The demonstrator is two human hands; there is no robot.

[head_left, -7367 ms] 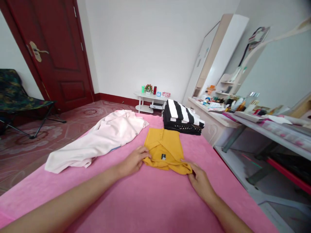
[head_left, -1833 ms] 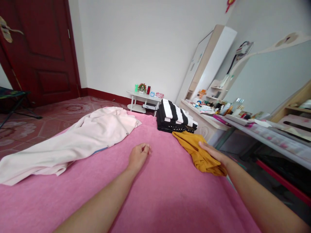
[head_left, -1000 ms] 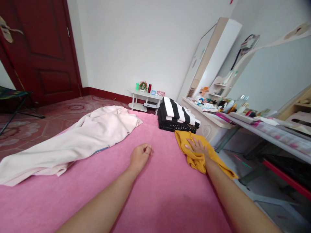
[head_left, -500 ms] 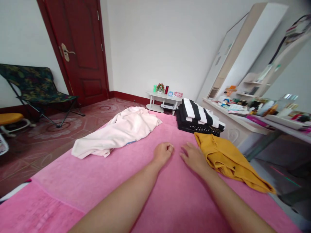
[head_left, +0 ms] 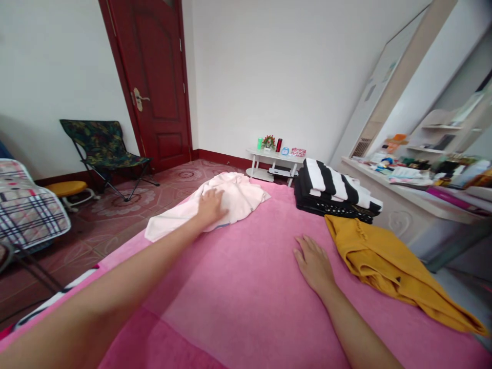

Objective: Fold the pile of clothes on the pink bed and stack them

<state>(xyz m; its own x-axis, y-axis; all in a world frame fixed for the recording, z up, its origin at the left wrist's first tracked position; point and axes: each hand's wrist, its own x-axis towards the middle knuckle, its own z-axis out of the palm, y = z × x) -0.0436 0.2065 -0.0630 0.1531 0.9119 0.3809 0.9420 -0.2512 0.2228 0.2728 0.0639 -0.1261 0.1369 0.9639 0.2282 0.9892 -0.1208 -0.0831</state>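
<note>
A pale pink garment (head_left: 240,197) lies loosely folded on the far left part of the pink bedspread (head_left: 246,277). Over its near side is my left hand (head_left: 211,206), fingers apart; whether it presses on the cloth I cannot tell. My right hand (head_left: 314,262) is palm down at the bedspread, its fingers stretched out and holding nothing. Just to the right of that hand, a mustard-yellow garment (head_left: 384,256) lies partly folded, one end trailing toward the bed's right edge. Beyond it sits a stack of folded clothes, with a black-and-white striped garment (head_left: 338,182) on top.
At the right stands a dressing table (head_left: 407,189) crowded with bottles and small items. A low white stand (head_left: 261,154) is past the bed's far end. On the left are a camouflage folding chair (head_left: 103,143), a yellow stool (head_left: 69,188) and a plaid-covered seat (head_left: 31,205).
My left hand has moved left and forward from the middle of the bed to the pale pink garment, its fingers opening. My right hand stays near the yellow garment. The view has turned left.
</note>
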